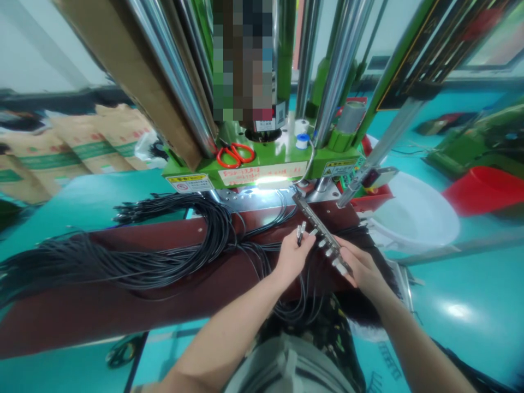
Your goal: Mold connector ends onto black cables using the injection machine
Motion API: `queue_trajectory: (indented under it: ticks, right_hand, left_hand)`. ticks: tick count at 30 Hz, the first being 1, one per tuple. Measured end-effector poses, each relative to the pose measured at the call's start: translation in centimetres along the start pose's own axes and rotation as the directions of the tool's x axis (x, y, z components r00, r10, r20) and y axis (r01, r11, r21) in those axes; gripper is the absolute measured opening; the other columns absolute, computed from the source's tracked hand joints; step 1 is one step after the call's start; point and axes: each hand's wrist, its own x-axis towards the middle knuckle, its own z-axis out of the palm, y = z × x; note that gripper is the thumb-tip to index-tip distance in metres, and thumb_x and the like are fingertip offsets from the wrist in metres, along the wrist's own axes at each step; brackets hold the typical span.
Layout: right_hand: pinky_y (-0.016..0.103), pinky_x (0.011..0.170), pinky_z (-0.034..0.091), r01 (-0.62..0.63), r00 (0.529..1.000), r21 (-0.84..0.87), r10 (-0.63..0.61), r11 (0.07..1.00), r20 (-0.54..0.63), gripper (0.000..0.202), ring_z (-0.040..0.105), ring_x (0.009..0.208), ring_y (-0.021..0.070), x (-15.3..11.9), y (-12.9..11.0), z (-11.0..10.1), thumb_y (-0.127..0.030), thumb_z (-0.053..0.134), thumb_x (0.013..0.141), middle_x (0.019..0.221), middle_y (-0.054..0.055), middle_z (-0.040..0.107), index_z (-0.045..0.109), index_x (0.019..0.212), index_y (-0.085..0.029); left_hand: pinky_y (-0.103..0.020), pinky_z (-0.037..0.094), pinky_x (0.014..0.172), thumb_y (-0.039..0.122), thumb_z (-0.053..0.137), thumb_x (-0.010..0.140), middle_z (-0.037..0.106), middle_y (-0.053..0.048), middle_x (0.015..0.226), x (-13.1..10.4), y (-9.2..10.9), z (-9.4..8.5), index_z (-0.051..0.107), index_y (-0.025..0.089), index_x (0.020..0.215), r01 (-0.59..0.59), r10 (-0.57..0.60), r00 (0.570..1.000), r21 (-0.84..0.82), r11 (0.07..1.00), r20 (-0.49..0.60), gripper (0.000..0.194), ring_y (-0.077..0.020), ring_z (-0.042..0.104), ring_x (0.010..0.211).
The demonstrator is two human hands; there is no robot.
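Note:
A long metal bar with several small silver connectors along its edge slants across the brown board. My right hand is closed on the bar's near end. Close to the bar's left side, my left hand pinches small silver connectors between thumb and fingers. Black cables hang in loops below my left hand. A thick bundle of black cables curves over the board on the left.
Before me stands a green press with a lit work area, bearing red-handled scissors and a blue-white spool. A white basin and a red bucket are at right, paper sacks at left.

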Motion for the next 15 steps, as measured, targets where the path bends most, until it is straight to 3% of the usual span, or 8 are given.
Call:
queue_trajectory:
  ticks: [5, 11, 15]
  right_hand:
    - [0.017, 0.03, 0.027, 0.049, 0.994, -0.034, -0.045, 0.998, 0.099, 0.056, 0.039, 0.038, 0.0064, 0.8, 0.7, -0.7, -0.047, 0.057, 0.074, 0.063, 0.003, 0.06, 0.056, 0.12, -0.014]
    - [0.022, 0.048, 0.046, 0.146, 0.983, -0.13, -0.129, 0.981, 0.13, 0.051, 0.057, 0.061, 0.0133, 1.0, 1.6, -1.1, -0.047, 0.054, 0.078, 0.093, 0.008, 0.065, 0.056, 0.12, -0.018]
    - [0.022, 0.051, 0.048, 0.188, 0.977, -0.207, -0.16, 0.96, 0.144, 0.054, 0.06, 0.066, 0.0152, 0.9, 1.8, -1.1, -0.047, 0.052, 0.079, 0.092, 0.008, 0.066, 0.053, 0.124, -0.018]
  left_hand:
    - [-0.018, 0.024, 0.041, 0.039, 0.067, 0.064, 0.038, 0.008, 0.046, 0.2, 0.0, -0.2, 0.05, 0.016, 0.061, -0.058, 0.058, 0.998, 0.034, 0.998, 0.005, 0.029, -0.004, 0.031, 0.041]
    - [-0.018, 0.023, 0.041, 0.04, 0.062, 0.07, 0.036, 0.008, 0.045, 0.4, -0.6, -0.7, 0.05, 0.016, 0.062, -0.146, 0.139, 0.988, 0.125, 0.981, 0.06, 0.028, -0.0035, 0.029, 0.039]
    - [-0.019, 0.023, 0.041, 0.044, 0.06, 0.071, 0.036, 0.008, 0.044, 0.6, -0.6, -0.8, 0.049, 0.016, 0.063, -0.176, 0.163, 0.983, 0.165, 0.971, 0.087, 0.031, -0.0042, 0.03, 0.038]
